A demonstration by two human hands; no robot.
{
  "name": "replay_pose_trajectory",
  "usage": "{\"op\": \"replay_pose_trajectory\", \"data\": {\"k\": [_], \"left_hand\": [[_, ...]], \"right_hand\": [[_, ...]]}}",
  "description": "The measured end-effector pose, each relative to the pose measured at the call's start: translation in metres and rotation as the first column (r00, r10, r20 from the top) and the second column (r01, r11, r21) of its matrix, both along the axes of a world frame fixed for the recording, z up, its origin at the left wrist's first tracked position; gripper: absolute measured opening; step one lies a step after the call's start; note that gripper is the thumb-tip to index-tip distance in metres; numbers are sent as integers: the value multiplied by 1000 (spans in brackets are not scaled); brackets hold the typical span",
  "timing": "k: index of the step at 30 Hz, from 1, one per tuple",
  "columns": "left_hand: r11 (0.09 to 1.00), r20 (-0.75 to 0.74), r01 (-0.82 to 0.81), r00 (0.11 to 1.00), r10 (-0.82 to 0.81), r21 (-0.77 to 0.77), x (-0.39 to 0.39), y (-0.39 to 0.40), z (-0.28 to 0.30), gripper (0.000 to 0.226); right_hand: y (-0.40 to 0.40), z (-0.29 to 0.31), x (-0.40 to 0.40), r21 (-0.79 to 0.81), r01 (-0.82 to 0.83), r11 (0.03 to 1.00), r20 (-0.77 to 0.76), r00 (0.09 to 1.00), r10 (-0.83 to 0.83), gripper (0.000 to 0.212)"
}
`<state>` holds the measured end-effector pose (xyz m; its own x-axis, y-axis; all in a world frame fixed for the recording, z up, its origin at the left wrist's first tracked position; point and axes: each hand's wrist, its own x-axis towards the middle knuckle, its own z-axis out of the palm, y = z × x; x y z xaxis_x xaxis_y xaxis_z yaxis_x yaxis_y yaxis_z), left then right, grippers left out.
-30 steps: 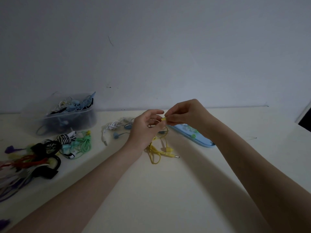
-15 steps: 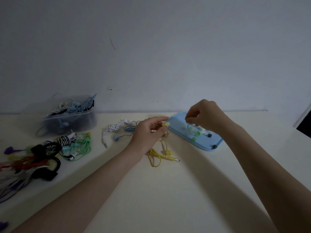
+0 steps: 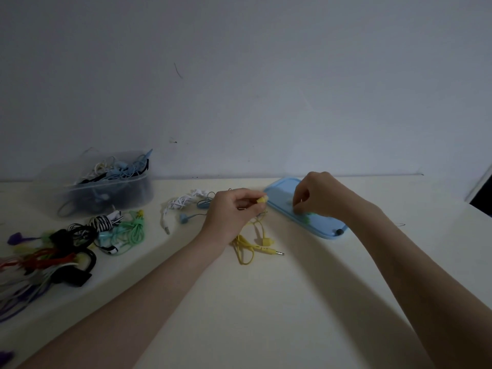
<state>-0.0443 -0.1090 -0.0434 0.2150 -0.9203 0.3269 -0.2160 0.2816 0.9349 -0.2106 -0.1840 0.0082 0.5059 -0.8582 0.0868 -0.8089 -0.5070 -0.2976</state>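
Note:
My left hand [image 3: 230, 213] pinches one earbud of the yellow earphones [image 3: 261, 200] at mid-table; their yellow cable [image 3: 246, 247] and plug trail on the table below the hand. To the right lies a flat blue lid [image 3: 323, 229] with small green and black ear tips on it. My right hand [image 3: 318, 194] reaches down onto the lid, fingertips curled over the green ear tips [image 3: 306, 217]; whether it holds one is hidden.
A clear plastic box [image 3: 106, 194] full of tangled earphones stands at the back left by the wall. Coiled green [image 3: 131, 230], striped, white [image 3: 183, 203], blue, black and red earphones lie across the table's left side. The table's right corner shows at far right.
My right hand left the yellow earbud and moved right and down onto the blue lid. My left hand kept hold of the earbud and stayed nearly still.

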Motion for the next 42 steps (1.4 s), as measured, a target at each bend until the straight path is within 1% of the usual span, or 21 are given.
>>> {"op": "replay_pose_trajectory", "data": {"k": [3, 6, 7, 9, 11, 12, 15, 18, 19, 21, 23, 27, 29, 31, 33, 35, 37, 40, 42], "left_hand": [[1000, 5, -2, 1000, 2, -1, 0, 0, 1, 25], [1000, 23, -15, 1000, 15, 9, -1, 0, 3, 24], [1000, 26, -18, 1000, 18, 16, 0, 0, 3, 26], [999, 29, -20, 999, 19, 24, 0, 0, 3, 28], [1000, 28, -22, 999, 22, 20, 0, 1, 4, 27], [1000, 28, -25, 999, 24, 14, 0, 1, 4, 26], [999, 33, -33, 999, 33, 3, 0, 2, 5, 25], [1000, 31, -29, 999, 29, 8, 0, 2, 5, 27], [1000, 49, -25, 998, 25, 10, 0, 2, 4, 27], [1000, 138, -19, 990, 17, 13, 0, 2, 3, 28], [1000, 221, -10, 975, 5, 20, 1, 2, 1, 29], [999, 205, -29, 979, 23, 27, 2, 0, 1, 24], [999, 210, -34, 977, 28, 25, 3, 0, 1, 19], [999, 235, -35, 972, 28, 26, 3, 0, 1, 15], [998, 253, -48, 967, 37, 34, 3, 0, 2, 15], [998, 254, -63, 966, 54, 26, 3, 1, 3, 16], [997, 251, -71, 966, 66, 10, 2, 1, 3, 17], [997, 253, -81, 964, 78, 0, 3, 1, 2, 18], [997, 217, -78, 973, 79, -14, 3, 1, 2, 18]], "right_hand": [[0, 4, -1, 14, -14, 1000, 95, 995, 12, 2], [0, 8, 2, 22, -13, 1000, 187, 982, 8, 3], [2, 9, 4, 74, -26, 997, 257, 967, 6, 5], [6, 10, 9, 198, -102, 975, 424, 906, 9, 11], [10, 8, 12, 256, -184, 949, 529, 849, 22, 11], [11, 7, 13, 268, -211, 940, 546, 837, 33, 9], [15, 4, 15, 282, -269, 921, 557, 827, 71, 15], [15, 1, 19, 245, -281, 928, 571, 815, 96, 10], [14, -1, 20, 229, -272, 935, 566, 818, 100, 8], [13, -3, 22, 216, -258, 942, 535, 838, 107, 7], [13, -5, 22, 237, -256, 937, 507, 855, 106, 9], [14, 4, 20, 252, -232, 939, 477, 875, 88, 12], [17, 15, 17, 278, -227, 933, 427, 900, 92, 13], [22, 24, 15, 364, -252, 897, 297, 944, 145, 12], [30, 27, 19, 459, -262, 849, 137, 965, 223, 11], [35, 21, 29, 483, -238, 842, -11, 961, 278, 9], [37, 14, 36, 463, -219, 859, -97, 951, 294, 4], [35, 11, 37, 443, -244, 863, -93, 945, 315, 6], [32, 13, 32, 435, -254, 864, -21, 956, 292, 7]]}}
